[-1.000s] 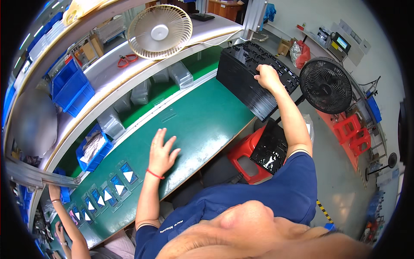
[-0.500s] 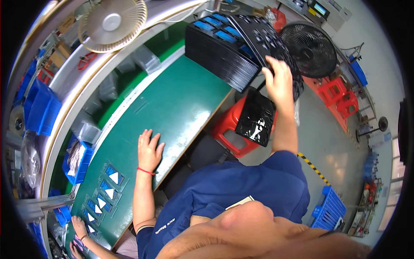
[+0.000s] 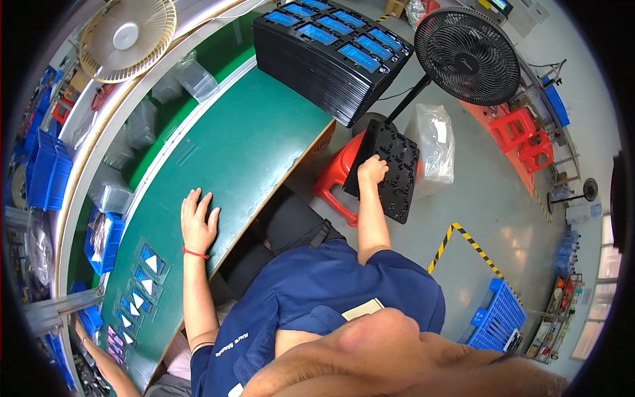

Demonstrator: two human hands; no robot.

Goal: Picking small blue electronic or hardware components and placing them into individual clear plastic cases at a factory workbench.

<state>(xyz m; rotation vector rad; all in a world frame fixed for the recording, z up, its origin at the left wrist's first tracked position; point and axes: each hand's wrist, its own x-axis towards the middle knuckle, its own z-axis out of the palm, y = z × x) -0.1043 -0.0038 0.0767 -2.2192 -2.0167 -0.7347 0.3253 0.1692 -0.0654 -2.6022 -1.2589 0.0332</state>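
Observation:
My left hand (image 3: 198, 221) rests on the green tabletop, fingers stretched out, nothing in it. Over the red stool (image 3: 335, 173) on the right, my right hand (image 3: 374, 171) has its fingers curled on a black plastic tray (image 3: 398, 162) with moulded recesses. The tray lies on the stool, slightly turned, hiding most of the seat. Beyond it, at the table's far end, stands a tall stack of black trays (image 3: 317, 66). The top one holds several blue-faced rectangular pieces (image 3: 317, 34) in its compartments.
A black fan (image 3: 466, 63) and a clear plastic bag (image 3: 433, 142) stand beyond the stool. Several small panels with white triangles (image 3: 147, 284) lie on the near left tabletop (image 3: 245, 139). Another person's arm (image 3: 106, 364) reaches in there. A blue crate (image 3: 499, 317) sits on the floor.
My right hand has brought the black tray down from beside the stack onto the stool. The stack's top tray with blue pieces now shows fully. My left hand stays on the table.

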